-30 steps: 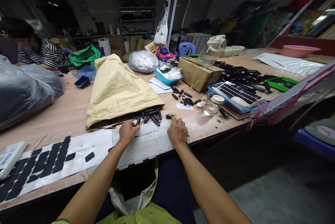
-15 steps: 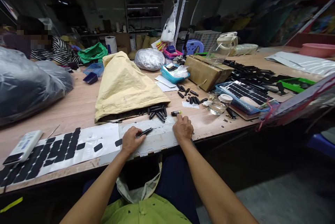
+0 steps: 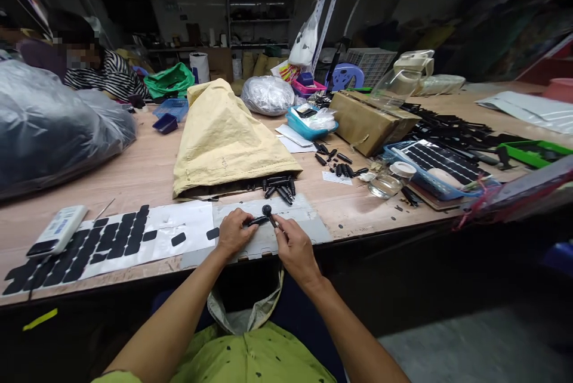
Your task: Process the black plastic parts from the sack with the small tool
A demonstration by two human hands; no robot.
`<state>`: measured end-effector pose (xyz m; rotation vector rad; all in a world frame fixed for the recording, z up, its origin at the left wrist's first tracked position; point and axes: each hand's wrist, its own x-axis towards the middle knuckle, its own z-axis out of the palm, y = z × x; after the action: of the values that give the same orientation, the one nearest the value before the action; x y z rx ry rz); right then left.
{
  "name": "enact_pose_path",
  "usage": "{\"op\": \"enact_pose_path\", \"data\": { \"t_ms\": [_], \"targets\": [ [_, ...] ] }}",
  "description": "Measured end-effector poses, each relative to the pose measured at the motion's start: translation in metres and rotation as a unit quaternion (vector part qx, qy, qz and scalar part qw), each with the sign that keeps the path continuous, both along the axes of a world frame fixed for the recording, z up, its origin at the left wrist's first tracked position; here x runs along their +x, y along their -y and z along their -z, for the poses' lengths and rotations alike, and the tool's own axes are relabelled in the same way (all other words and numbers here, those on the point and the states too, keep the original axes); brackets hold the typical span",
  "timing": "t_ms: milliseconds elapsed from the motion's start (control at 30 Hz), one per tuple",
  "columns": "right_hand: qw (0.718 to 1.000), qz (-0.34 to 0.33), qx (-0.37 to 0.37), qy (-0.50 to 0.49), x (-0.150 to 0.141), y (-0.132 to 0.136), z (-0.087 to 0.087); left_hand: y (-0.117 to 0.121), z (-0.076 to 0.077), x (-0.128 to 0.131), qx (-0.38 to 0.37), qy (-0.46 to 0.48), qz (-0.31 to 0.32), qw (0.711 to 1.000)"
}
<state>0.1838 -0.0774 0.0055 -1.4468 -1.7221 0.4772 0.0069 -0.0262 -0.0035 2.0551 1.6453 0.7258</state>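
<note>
My left hand is closed around a short black plastic tube, held over a grey-white sheet at the table's front edge. My right hand is closed in a pinch on a small black piece with a round end, touching the tube's tip. Just beyond my hands, several more black tubes spill from the open mouth of a yellow woven sack.
White sheet with black oval stickers and a remote-like device lie at left. Cardboard box, glass jar, solar panel in a blue tray and loose black parts sit at right. A person in a striped top sits far left behind a grey bag.
My left hand took a black tube from the pile and drew it back to the front edge. My right hand left the small yellow-tipped part and came in to meet the tube.
</note>
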Motion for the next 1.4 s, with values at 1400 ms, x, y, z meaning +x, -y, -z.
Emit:
{"op": "enact_pose_path", "data": {
  "t_ms": [1400],
  "targets": [
    [0.887,0.293,-0.054,0.354,0.076,-0.091,0.03,0.002,0.001,0.001,-0.005,-0.004,0.019,1.0]
  ]
}}
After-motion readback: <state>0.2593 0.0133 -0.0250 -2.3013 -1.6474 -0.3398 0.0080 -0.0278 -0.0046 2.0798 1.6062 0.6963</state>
